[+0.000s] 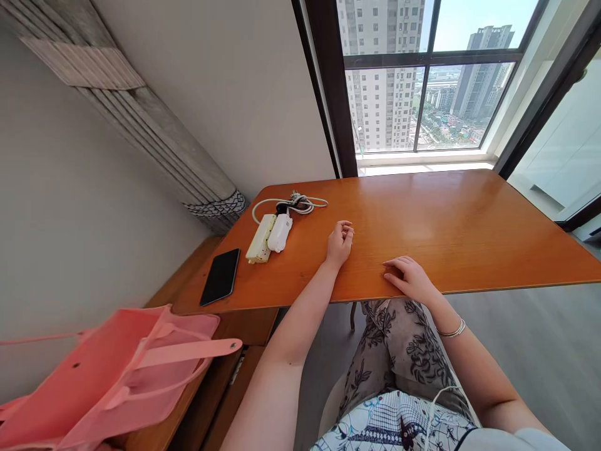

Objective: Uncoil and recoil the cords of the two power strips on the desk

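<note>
My left hand (340, 244) rests on the orange-brown wooden table (446, 219), its fingers curled in loosely and nothing showing in them. Closer to the table's front edge lies my right hand (409, 277), palm down, thumb apart from the stretched fingers, holding nothing. Left of my left hand is a cream power strip (261, 239). A white plug-like block (280, 233) sits against its right side. Behind them a white cable (265, 201) lies coiled, with a dark part among the loops. Further left a black phone or small tablet (220, 277) lies flat.
A pink bag (107, 369) stands gaping on a wooden bench (235, 332) at lower left. A grey curtain (178, 144) hangs by the left wall. Beyond the table's far edge is a dark-framed window (427, 59). My legs are below the front edge.
</note>
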The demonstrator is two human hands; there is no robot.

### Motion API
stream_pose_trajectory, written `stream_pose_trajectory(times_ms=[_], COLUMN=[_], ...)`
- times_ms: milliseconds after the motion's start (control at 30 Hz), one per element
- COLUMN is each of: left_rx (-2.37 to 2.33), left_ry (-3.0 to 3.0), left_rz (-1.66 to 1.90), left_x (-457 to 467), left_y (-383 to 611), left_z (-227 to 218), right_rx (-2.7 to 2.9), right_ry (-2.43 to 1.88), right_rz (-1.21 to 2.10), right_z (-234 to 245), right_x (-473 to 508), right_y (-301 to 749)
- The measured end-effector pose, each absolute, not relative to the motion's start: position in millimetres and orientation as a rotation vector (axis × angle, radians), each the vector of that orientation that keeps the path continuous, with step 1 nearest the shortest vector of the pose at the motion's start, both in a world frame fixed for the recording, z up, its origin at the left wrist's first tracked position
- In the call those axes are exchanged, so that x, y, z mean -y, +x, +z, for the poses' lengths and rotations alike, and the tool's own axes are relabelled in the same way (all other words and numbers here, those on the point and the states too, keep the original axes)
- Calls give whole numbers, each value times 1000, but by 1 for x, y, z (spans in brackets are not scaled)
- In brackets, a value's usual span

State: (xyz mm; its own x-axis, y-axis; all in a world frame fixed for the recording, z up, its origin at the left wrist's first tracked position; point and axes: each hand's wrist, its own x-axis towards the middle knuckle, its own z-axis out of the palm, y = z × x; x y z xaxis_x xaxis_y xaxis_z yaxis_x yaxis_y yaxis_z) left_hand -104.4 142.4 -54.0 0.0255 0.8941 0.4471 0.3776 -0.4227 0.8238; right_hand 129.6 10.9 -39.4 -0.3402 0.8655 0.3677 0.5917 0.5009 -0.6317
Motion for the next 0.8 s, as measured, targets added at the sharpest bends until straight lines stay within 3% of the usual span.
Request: stream_pose_trajectory(times_ms=[800], left_rx=[-1394], left_ry=[1879], left_rz=[1316], left_x=[-140], left_y=[-101], left_z=[-48], right_rx=[2065], right_ry=[-1199], right_rz=[521], right_z=[-39], right_x=[-10], right_y=[130])
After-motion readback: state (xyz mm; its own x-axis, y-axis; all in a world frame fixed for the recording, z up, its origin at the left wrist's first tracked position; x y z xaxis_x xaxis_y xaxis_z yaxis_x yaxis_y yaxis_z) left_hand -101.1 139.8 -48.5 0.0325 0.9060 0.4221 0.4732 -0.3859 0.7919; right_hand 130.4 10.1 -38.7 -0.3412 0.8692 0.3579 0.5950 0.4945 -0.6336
